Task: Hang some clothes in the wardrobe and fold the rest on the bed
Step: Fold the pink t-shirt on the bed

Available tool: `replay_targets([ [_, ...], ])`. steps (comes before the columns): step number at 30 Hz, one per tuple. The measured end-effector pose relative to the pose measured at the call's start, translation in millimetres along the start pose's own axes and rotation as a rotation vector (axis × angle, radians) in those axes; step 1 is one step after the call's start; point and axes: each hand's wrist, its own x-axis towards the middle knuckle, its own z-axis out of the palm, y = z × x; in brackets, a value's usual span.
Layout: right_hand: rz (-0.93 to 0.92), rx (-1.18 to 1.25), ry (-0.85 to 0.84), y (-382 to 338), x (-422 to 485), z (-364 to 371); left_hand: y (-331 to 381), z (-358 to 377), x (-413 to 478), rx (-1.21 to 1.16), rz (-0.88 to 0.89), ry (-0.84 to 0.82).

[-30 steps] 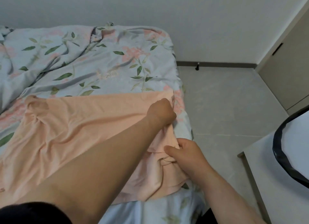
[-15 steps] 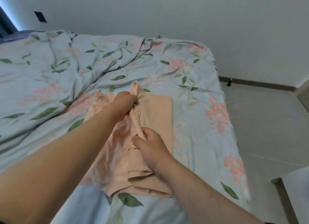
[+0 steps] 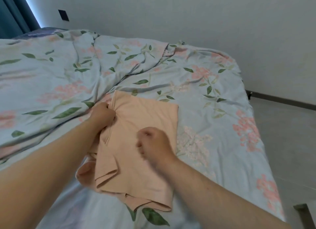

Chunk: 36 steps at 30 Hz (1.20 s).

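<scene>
Head view: I see a peach shirt (image 3: 142, 126) lying partly folded on the bed (image 3: 213, 92). The bed has a blue cover with pink flowers and green leaves.

My left hand (image 3: 102, 116) is at the far left side of the shirt. Its fingers are curled tight and pinch a bunch of the cloth there. My right hand (image 3: 153, 143) is over the middle of the shirt. Its fingers are curled in, but the hand is blurry, so I cannot tell if it holds any cloth.

The shirt is a long shape. It runs from close to me out toward the wall (image 3: 188, 23). Both hands are right on it, the left one farther out. I think the next fold goes along that long line, bringing the near end up to the far end.
</scene>
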Motion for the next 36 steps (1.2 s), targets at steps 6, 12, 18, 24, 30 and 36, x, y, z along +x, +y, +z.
replay_targets([
  [6, 0.172, -0.149, 0.352, 12.3, 53.3, -87.3, 7.3, 4.5, 32.1, -0.367, -0.163, -0.198],
  [12, 0.360, 0.326, 0.241, -2.7, 100.9, -86.2, 39.9, 6.8, 16.0, -0.527, -0.304, -0.354],
  [18, 0.242, 0.411, 0.094, -31.5, 62.1, -107.5, 66.4, 8.5, -19.6, -0.678, -0.267, -0.370],
  [24, 0.034, 0.310, 0.243, -63.7, -9.2, -156.8, 104.4, -11.9, -90.6, -0.907, -0.170, -0.426],
  [30, -0.129, 0.327, 0.157, -96.4, -110.1, -192.8, 128.7, -53.0, -182.2, -0.970, -0.108, -0.652],
  [36, -0.226, 0.455, 0.193, -125.5, -161.4, -221.4, 153.6, -73.9, -232.6, -1.004, -0.052, -0.685],
])
